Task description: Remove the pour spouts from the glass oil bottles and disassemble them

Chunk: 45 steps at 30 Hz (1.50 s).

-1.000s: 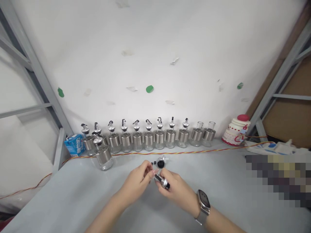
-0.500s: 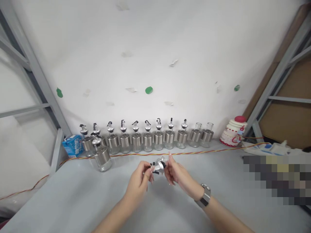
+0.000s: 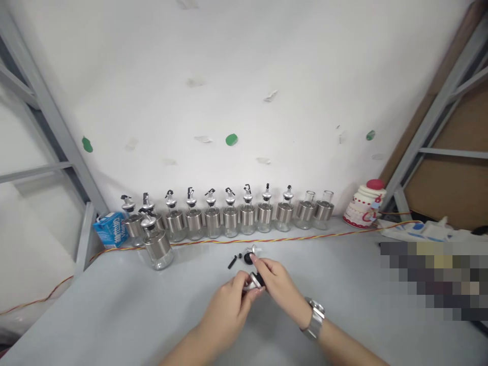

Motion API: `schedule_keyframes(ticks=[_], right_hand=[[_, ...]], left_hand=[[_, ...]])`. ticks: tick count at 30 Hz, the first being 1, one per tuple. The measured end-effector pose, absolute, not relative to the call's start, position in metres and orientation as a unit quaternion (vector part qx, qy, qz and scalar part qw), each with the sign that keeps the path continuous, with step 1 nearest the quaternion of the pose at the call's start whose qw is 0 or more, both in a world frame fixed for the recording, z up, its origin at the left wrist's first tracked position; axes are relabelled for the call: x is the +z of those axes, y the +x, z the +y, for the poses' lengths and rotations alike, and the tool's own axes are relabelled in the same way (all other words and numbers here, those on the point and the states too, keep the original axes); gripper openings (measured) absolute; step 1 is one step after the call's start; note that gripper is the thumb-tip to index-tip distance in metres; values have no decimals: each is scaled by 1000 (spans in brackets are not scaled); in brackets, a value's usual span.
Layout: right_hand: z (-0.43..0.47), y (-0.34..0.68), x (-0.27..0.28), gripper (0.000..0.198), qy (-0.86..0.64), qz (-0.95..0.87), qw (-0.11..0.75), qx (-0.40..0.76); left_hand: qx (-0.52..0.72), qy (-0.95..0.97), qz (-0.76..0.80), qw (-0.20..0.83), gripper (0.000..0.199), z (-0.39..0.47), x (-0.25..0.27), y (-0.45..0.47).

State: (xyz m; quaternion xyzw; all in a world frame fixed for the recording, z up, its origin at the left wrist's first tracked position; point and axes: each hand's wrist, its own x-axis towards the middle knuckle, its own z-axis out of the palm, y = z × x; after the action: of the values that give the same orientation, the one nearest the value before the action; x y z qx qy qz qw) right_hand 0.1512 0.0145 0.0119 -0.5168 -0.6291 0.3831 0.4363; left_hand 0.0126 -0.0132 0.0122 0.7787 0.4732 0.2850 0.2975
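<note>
- Head view: left hand (image 3: 226, 305) pinches the silver end of a pourer top (image 3: 256, 280), fingers closed on it.
- Right hand (image 3: 280, 283) has its fingers on the black stopper end of the same top; grip narrow, some fingertips hidden.
- Pourer top is between both hands, tilted, over the near-middle of the grey table (image 3: 152, 315).
- Just beyond the right hand, on table: second pourer top (image 3: 248, 258), black underside facing the camera, partly behind the thumb.
- Left of that: small black piece (image 3: 240, 255), then thin black strip (image 3: 232, 262), lying slanted.
- Back of table, along the wall: row of glass bottles with steel bands (image 3: 231, 217), most wearing pourers; two at right end (image 3: 323, 210) have open necks.
- One capped bottle (image 3: 157, 245) stands forward of the row, left side.
- Red-yellow cord (image 3: 213, 241) runs across in front of the row.
- Blue carton (image 3: 112, 230) left end; white-and-red jar (image 3: 365, 203) right end.
- Watch (image 3: 314, 320) on right wrist.
</note>
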Motion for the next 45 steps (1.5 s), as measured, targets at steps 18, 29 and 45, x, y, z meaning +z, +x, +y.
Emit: schedule_keyframes(ticks=[18, 29, 45], right_hand=[[15, 156, 19, 36, -514, -658, 406, 371], [-2, 170, 36, 39, -421, -694, 505, 293], [52, 174, -14, 26, -636, -706, 304, 68]], left_hand=[[256, 584, 416, 648, 32, -9, 29, 18], [209, 437, 278, 829, 34, -17, 39, 11], [340, 634, 529, 450, 30, 10, 4, 5]])
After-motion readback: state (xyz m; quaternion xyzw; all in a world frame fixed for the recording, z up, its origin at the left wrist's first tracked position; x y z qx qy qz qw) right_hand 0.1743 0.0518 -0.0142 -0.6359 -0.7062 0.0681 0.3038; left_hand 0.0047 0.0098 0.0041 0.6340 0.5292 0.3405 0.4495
